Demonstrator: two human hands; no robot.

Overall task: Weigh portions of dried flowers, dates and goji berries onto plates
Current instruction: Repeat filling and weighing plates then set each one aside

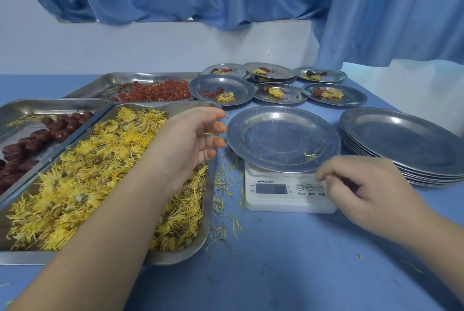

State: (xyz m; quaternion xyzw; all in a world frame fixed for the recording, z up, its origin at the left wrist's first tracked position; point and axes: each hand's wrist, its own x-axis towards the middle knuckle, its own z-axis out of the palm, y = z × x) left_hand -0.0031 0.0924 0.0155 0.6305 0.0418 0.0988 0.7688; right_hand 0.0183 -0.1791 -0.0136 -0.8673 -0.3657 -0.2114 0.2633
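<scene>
Plate [283, 138] sits on the scale [288, 195], nearly bare: one yellow petal scrap and a few red crumbs; display looks like zero, blurred. Left hand [185, 139] hovers loosely open, holding nothing, over the flower tray [100, 185], fingertips just short of the plate's rim. Right hand [364, 185] is curled at the scale buttons, index finger touching or just above one; can't tell if it holds anything. Risks, my read: pressing the wrong button or loading before zero settles skews the weight; a left-hand bump on the rim shifts the plate; flowers are brittle, so more petals shed onto the table [276, 260].
</scene>
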